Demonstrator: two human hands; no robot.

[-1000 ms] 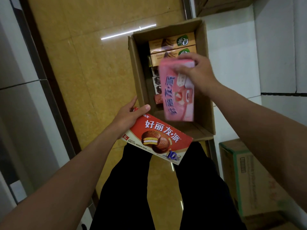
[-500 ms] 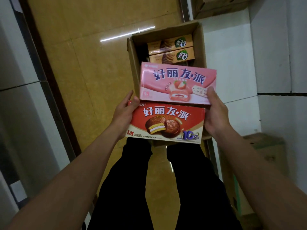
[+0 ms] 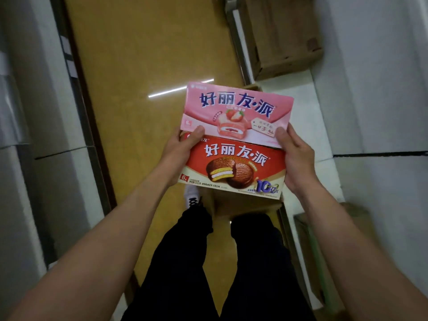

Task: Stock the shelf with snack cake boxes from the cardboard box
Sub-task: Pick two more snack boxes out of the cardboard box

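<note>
The yellow tiled floor (image 3: 143,54) fills the middle of the view, with a streak of ceiling light reflected on it. Grey panels (image 3: 34,112) run down the left side and white shelving (image 3: 382,89) down the right. A closed cardboard carton (image 3: 284,35) sits at the top right against the white surface, and another carton with green edging (image 3: 324,251) lies low on the right, blurred. The person's legs in black trousers (image 3: 185,262) stand over the floor, one white shoe (image 3: 192,195) showing. Directly below the held boxes, only a brown slice of the cardboard box (image 3: 245,202) is visible, so its contents cannot be seen.

Two snack cake boxes are held flat and face-up above that cardboard box. The pink strawberry pie box (image 3: 238,112) lies on top, shifted away from the person, overlapping the far part of the red chocolate pie box (image 3: 234,167) beneath it. The left hand (image 3: 180,151) grips the left ends of both, thumb pressed on the pink box's near left corner. The right hand (image 3: 296,156) clasps the right ends, thumb on the pink box's near right corner, fingers curled underneath out of sight.
</note>
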